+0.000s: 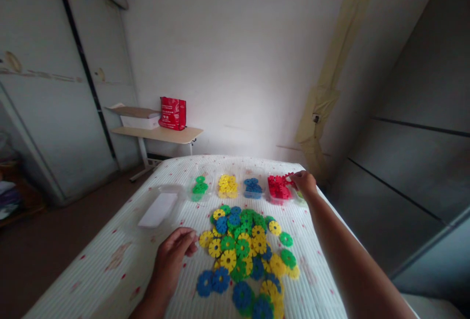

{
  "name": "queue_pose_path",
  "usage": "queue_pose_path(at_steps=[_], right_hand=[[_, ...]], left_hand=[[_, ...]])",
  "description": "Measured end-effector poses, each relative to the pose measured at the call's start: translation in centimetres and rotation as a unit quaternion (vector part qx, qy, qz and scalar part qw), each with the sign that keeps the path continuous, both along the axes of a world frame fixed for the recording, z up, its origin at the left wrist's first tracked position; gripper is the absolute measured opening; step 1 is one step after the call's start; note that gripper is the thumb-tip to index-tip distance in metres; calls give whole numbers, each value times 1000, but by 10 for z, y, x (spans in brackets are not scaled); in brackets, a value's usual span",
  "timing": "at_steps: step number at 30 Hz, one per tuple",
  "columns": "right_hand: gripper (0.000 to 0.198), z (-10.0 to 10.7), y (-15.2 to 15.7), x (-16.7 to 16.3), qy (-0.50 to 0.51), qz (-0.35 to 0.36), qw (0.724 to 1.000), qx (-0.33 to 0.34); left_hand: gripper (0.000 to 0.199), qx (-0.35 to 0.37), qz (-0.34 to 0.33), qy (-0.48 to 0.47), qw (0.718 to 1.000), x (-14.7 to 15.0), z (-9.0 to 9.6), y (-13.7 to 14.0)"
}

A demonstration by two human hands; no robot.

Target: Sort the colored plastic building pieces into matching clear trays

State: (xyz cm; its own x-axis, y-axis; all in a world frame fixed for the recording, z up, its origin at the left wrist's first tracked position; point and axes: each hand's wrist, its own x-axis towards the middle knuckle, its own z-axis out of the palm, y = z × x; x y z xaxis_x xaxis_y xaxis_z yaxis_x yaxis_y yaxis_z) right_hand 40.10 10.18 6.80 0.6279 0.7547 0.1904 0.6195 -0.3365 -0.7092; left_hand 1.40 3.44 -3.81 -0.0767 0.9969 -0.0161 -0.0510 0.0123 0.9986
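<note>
Has the pile of discs (pixel 242 248) at lower centre, longest down the frame, just right of the nearer left hand (pixel 174 249), loosely curled and seemingly empty. Reaches, upper right of that pile, to the see-through box (pixel 279 201) with the right hand (pixel 304 182), pinching a red disc (pixel 288 177).

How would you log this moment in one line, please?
right hand: at red pieces in clear box, grip unclear | left hand: beside mixed pile | pile colours: green, yellow, blue
</note>
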Motion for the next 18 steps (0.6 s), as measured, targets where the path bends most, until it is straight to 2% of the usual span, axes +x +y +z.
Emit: queue_pose_path(at_steps=[6, 9, 13, 18], right_hand=[[14, -17, 18, -1, 55, 13, 998, 4], [8, -22, 18, -2, 64, 18, 998, 6], [15, -18, -2, -1, 47, 10, 997, 58], [24, -23, -46, -2, 21, 26, 992, 122]], left_hand=[[30, 13, 1, -9, 1000, 1, 2, 2], [30, 9, 6, -13, 1000, 1, 2, 2], [30, 15, 3, -7, 1000, 0, 2, 1], [29, 24, -7, 4, 1000, 0, -1, 1]])
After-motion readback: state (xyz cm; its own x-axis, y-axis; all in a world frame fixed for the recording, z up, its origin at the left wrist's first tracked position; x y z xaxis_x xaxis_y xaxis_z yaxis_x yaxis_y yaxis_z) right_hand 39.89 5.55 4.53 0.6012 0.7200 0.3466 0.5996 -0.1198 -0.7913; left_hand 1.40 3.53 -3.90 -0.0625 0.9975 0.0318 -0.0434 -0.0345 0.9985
